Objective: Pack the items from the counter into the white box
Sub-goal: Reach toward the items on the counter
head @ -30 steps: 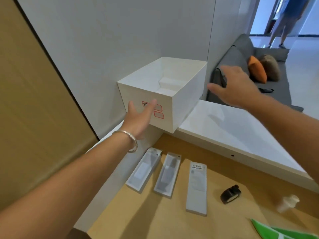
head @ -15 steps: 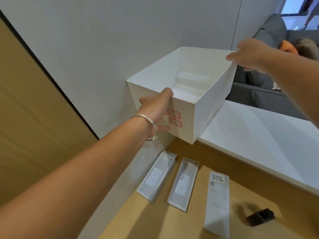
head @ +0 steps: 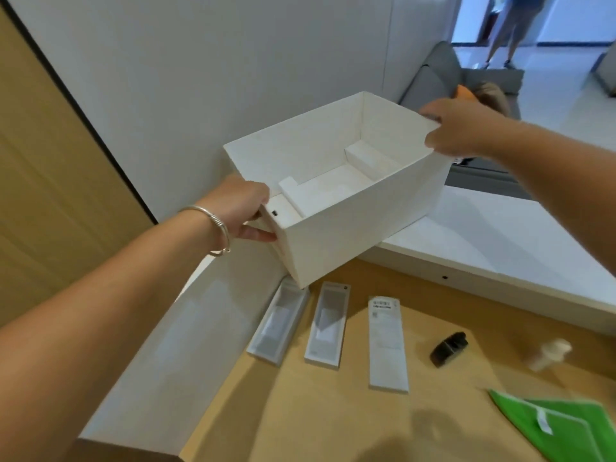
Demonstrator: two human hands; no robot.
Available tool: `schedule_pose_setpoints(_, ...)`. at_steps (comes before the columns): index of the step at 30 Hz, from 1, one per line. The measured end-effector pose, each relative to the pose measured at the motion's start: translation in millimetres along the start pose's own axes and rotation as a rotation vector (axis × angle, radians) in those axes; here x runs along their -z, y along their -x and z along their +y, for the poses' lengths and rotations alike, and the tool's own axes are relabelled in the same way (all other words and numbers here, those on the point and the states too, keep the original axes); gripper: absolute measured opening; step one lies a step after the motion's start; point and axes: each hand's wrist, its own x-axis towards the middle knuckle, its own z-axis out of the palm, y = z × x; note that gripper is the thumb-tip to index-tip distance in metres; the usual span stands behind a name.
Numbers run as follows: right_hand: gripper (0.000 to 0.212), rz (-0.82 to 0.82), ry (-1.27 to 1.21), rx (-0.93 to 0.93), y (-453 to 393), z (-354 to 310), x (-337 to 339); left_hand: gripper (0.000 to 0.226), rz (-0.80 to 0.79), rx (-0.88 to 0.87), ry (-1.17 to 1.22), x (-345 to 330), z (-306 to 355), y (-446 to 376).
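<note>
The open white box (head: 360, 228) hangs tilted above the back of the wooden counter (head: 333, 411), held by both hands. My left hand (head: 240, 211) grips its near left wall, thumb side over the rim, fingers underneath. My right hand (head: 460, 131) grips the far right corner of the rim. Inside the box are white inserts. On the counter below lie three long flat white packages (head: 278, 323) (head: 328, 325) (head: 386, 343), a small black item (head: 448, 348), a blurred small white bottle (head: 546, 353) and a green folder (head: 560, 428).
A white ledge (head: 500, 241) runs behind the counter on the right and a white ledge (head: 160, 361) along the left. A grey wall rises behind the box. Beyond it are a grey sofa (head: 440, 71) with cushions and a person standing (head: 513, 25) far off.
Both hands reached the box and took hold of it. The box has come off the ledge, turned and tilted toward me over the counter.
</note>
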Motion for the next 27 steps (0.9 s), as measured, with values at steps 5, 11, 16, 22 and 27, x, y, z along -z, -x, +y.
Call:
schedule_pose_setpoints(5,0.058,0.003,0.052,-0.089,95.2,-22.3,6.0,0.037,-0.106,-0.12,-0.136,21.0,-24.1,35.7)
schedule_pose_setpoints(11,0.07,0.001,0.082,-0.217,213.8,-49.3,-3.3,0.041,-0.223,-0.259,-0.163,47.5,-73.9,72.8)
schedule_pose_setpoints(16,0.074,0.09,0.098,-0.317,306.7,-73.7,-35.6,0.043,-0.288,-0.332,-0.215,59.9,-125.6,102.8)
schedule_pose_setpoints(22,0.069,0.102,0.069,-0.414,399.2,-79.4,-94.6,0.037,-0.389,-0.379,-0.412,64.3,-187.5,124.6)
schedule_pose_setpoints(27,0.064,0.087,0.006,-0.488,450.8,-79.3,-157.5,0.042,-0.459,-0.359,-0.487,53.7,-241.8,134.0)
